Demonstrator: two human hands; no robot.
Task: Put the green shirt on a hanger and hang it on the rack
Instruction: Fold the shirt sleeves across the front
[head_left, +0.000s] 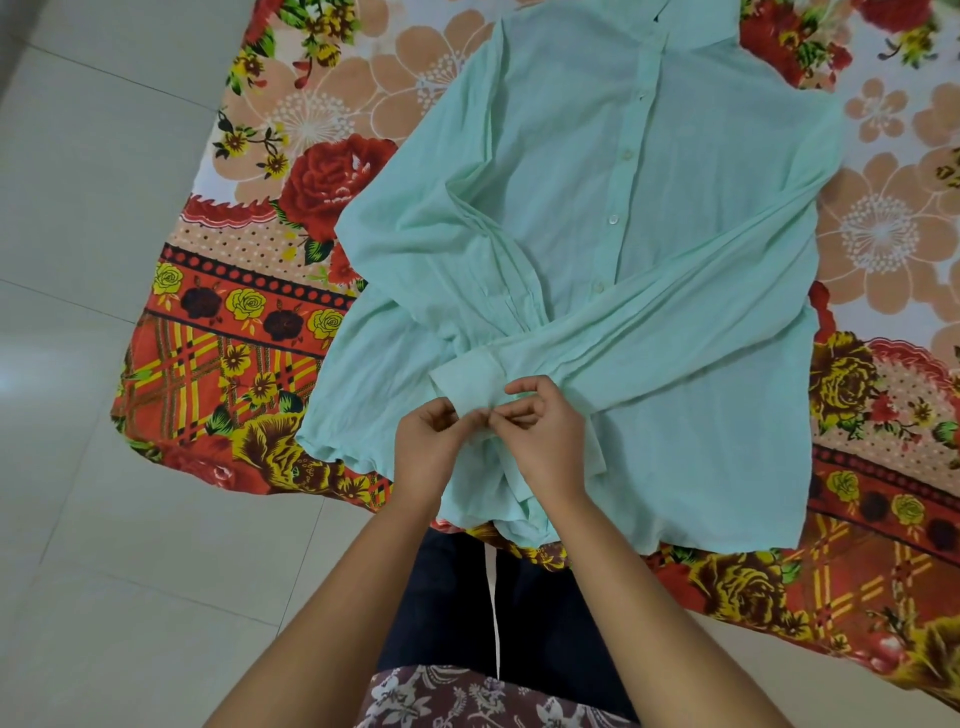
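Note:
The pale green shirt (623, 218) lies flat and buttoned on a flowered bedsheet (249, 332), collar at the far end and hem toward me. One long sleeve is folded across the front, and its cuff (467, 382) ends near the hem. My left hand (428, 447) and my right hand (545, 441) meet at that cuff, each pinching its edge with thumb and fingertips. No hanger or rack is in view.
The sheet covers a bed or mat whose near edge runs just in front of my legs (498, 597). Pale tiled floor (104, 545) spreads to the left and below.

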